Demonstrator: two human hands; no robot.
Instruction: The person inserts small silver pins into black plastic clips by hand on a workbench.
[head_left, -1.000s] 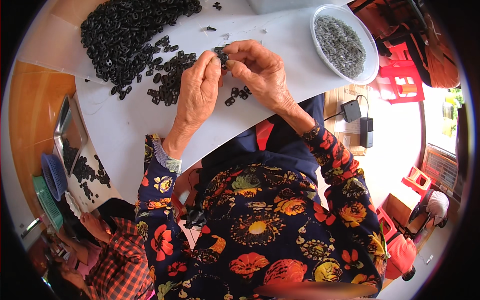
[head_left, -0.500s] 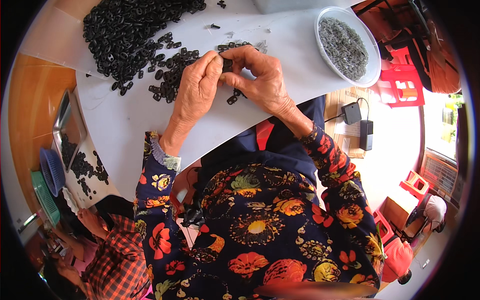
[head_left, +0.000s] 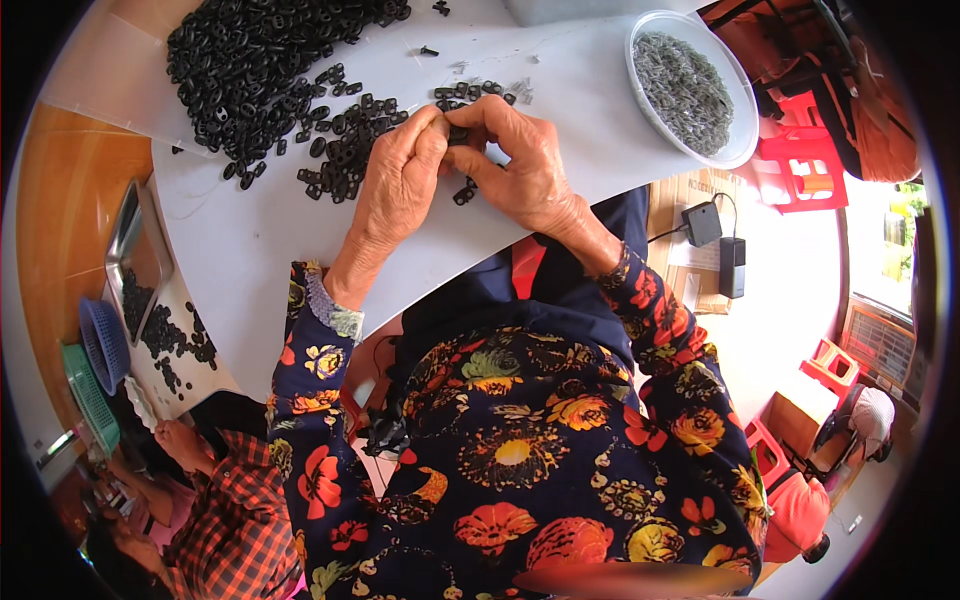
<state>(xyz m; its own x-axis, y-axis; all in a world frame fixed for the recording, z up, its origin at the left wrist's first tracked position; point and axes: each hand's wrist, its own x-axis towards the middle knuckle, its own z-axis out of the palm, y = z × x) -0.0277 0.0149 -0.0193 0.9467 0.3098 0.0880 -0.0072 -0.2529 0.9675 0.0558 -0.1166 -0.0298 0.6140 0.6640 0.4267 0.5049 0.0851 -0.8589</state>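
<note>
My left hand (head_left: 405,175) and my right hand (head_left: 520,165) meet over the near part of the table, fingers closed in a pinch. Between the right thumb and fingers shows a small black plastic piece (head_left: 457,135), mostly covered. The left fingertips press together beside it; what they grip is hidden. Loose black two-holed plastic pieces (head_left: 350,150), like cord locks, lie to the left of my hands. A few more black pieces (head_left: 465,92) lie just beyond my fingers, near some tiny clear or silvery bits (head_left: 520,88).
A large heap of black pieces (head_left: 250,70) covers the far left of the white table (head_left: 270,270). At the far right stands a round clear tub (head_left: 690,90) full of small metal springs. Co-workers sit lower left, near a metal tray (head_left: 135,260) and baskets (head_left: 90,390).
The hands stay almost in place, with slight finger movement; the right hand has shifted a little down. The view has moved slightly.
</note>
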